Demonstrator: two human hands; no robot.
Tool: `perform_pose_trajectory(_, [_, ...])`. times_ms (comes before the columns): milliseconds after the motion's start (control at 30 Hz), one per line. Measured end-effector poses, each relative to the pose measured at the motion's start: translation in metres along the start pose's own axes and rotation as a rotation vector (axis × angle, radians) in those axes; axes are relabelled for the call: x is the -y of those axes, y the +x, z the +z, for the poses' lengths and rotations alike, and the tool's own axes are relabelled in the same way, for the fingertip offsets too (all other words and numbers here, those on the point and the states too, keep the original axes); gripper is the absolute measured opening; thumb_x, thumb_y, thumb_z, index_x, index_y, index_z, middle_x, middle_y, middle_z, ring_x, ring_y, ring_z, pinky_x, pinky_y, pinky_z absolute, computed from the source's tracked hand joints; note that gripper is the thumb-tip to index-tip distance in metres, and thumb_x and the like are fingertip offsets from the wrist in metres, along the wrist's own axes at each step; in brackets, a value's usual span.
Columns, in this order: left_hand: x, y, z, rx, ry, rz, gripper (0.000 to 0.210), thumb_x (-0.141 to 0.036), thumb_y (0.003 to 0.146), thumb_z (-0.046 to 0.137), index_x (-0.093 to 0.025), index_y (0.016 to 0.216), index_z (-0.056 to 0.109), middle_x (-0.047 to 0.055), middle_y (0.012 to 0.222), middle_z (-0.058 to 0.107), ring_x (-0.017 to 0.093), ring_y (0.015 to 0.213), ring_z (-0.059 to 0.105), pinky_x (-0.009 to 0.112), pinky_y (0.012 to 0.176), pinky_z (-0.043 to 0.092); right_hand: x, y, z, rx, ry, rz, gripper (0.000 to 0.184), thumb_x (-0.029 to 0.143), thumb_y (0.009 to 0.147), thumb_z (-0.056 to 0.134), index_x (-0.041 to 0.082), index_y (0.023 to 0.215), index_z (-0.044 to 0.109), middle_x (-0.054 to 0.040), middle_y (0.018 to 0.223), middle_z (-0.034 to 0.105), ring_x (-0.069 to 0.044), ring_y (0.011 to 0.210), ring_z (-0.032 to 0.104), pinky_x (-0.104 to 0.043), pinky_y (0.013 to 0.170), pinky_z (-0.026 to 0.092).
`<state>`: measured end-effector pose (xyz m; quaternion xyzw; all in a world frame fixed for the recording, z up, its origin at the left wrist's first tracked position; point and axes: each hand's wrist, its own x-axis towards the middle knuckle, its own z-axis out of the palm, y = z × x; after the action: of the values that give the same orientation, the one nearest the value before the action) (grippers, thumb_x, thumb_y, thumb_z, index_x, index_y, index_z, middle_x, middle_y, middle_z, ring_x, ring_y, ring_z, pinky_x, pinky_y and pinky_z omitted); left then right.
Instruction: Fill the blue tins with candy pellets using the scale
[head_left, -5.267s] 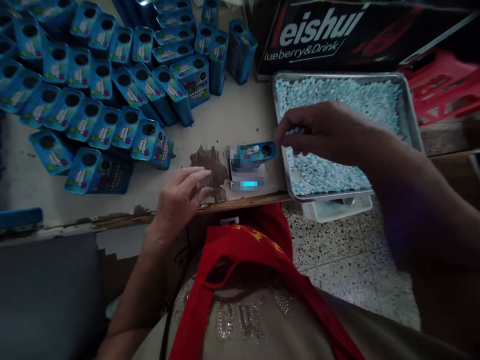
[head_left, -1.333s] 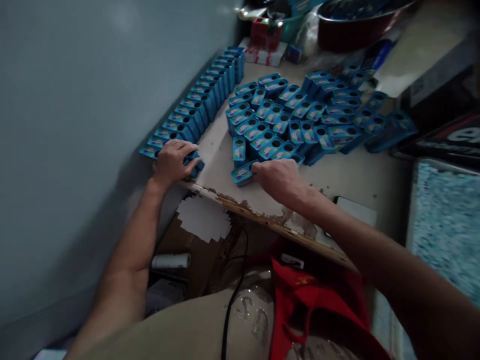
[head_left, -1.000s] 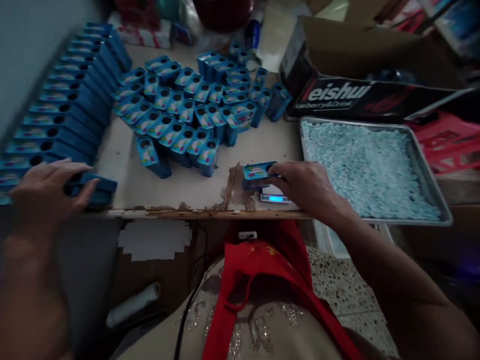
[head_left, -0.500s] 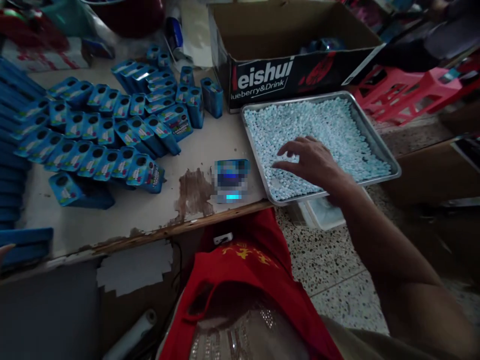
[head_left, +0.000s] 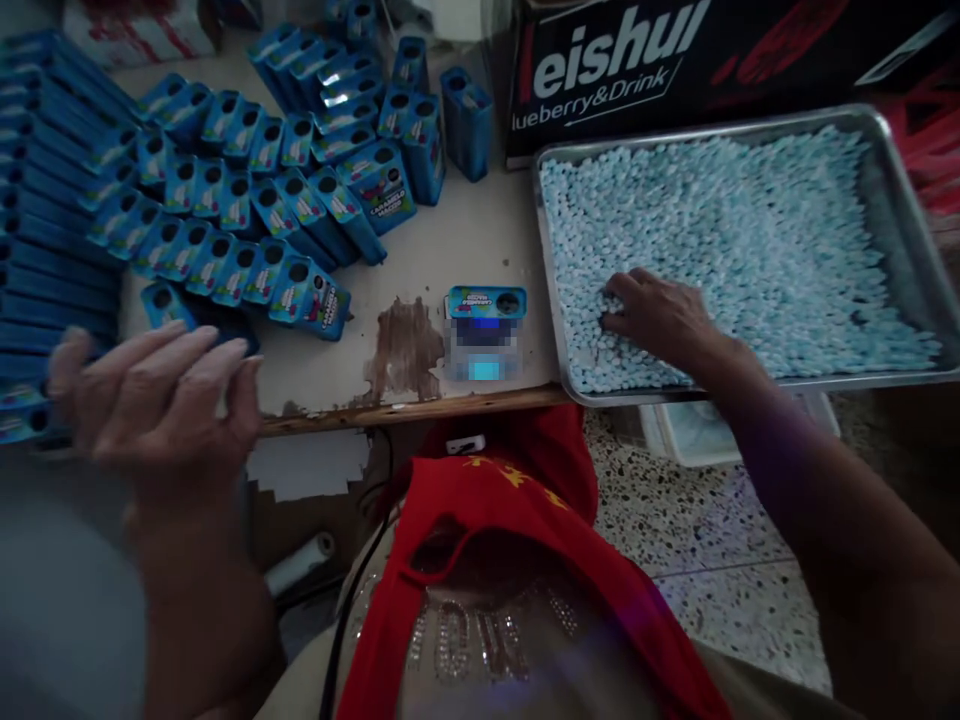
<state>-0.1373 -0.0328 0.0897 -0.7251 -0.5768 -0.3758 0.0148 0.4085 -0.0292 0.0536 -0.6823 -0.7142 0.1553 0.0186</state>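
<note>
Small pale blue candies (head_left: 720,230) fill a metal tray (head_left: 904,235) at the right. My right hand (head_left: 664,315) is down in the left part of the tray, its curled fingers and thumb closed around some candies; the fingertips are partly hidden. At the left, my left hand (head_left: 161,395) hovers by the table edge with its fingers loosely bent and apart, nothing visible in it. Behind it stand many small blue candy tins (head_left: 225,270) with round dark openings on top. A single blue tin (head_left: 487,302), partly pixelated, sits between them and the tray.
A black cardboard box (head_left: 637,75) stands behind the tray. Blue tins are stacked (head_left: 52,220) along the left. The table (head_left: 517,230) has a worn brown patch and a wooden front edge. Below the tray sits a clear plastic tub (head_left: 697,435) on the speckled floor (head_left: 712,530).
My right hand has lowered from above the tray into the candies, fingers closing. My left hand has come into view from the left edge. The camera view has shifted down and closer to the table.
</note>
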Motion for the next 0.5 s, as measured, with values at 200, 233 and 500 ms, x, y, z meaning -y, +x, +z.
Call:
perform_pose_trajectory(200, [-0.032,-0.011,0.043,0.007,0.050,0.366,0.050,-0.029,0.094,0.089,-0.044,0.141,0.081,0.000,0.132,0.088,0.037,0.123,0.084,0.064,0.128,0.054,-0.010,-0.006,-0.010,-0.080,0.807,0.348,0.012,0.018,0.093,0.085,0.023,0.095,0.074,0.0029,0.070,0.054,-0.015,0.066,0.045,-0.035,0.067,0.035])
perform_pose_trajectory(233, [-0.037,-0.012,0.053,0.024,0.009,0.340,0.047,-0.032,0.098,0.089,-0.041,0.143,0.080,0.001,0.131,0.087,0.035,0.122,0.083,0.062,0.125,0.058,-0.010,-0.009,-0.009,-0.095,0.940,0.394,0.015,0.021,0.089,0.087,0.023,0.094,0.074,0.0024,0.071,0.056,-0.014,0.066,0.047,-0.033,0.064,0.035])
perform_pose_trajectory(500, [-0.074,-0.009,0.142,0.326,-0.431,0.044,0.090,-0.055,0.094,0.100,-0.024,0.167,0.056,0.014,0.150,0.076,0.033,0.141,0.075,0.048,0.124,0.063,-0.001,-0.019,-0.002,-0.066,1.348,0.438,0.048,0.035,0.056,0.111,0.022,0.082,0.072,-0.0005,0.075,0.063,-0.009,0.061,0.047,-0.021,0.050,0.033])
